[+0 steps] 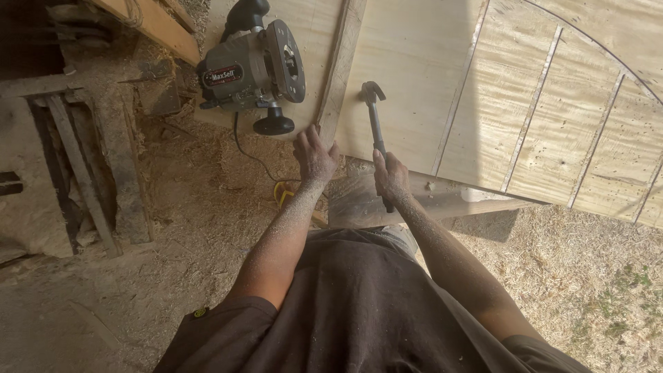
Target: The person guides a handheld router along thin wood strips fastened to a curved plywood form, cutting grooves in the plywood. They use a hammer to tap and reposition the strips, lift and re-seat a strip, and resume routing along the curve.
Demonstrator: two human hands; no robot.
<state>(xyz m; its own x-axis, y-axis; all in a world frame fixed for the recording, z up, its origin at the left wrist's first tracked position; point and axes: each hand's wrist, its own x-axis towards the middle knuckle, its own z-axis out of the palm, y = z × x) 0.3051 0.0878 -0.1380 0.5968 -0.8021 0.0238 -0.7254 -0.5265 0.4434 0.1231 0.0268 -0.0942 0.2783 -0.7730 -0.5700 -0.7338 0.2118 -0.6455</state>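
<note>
We see the right hand (391,174) clenched around the dark handle of a claw hammer (375,117), its metal head raised over the pale plywood panel (414,62) and pointing away from the person. The left hand (314,155) rests with spread fingers on the near end of a thin curved wood strip (342,62) — the fingertips press the strip down against the panel's edge, grasping nothing else. The strip runs up and away across the panel, just left of the hammer's head.

Both forearms are dusted with fine sawdust. To the left of the left hand a grey electric router (252,65) lies on its side on the panel's corner, its round base plate facing right and one black knob near the strip's end; its black cord (252,155) trails down over the edge. Further right, the panel carries narrow straight battens (532,110) and a long curved line. Below it all the ground (587,276) is covered in sawdust and shavings, with weathered timber frames (83,173) at left.
</note>
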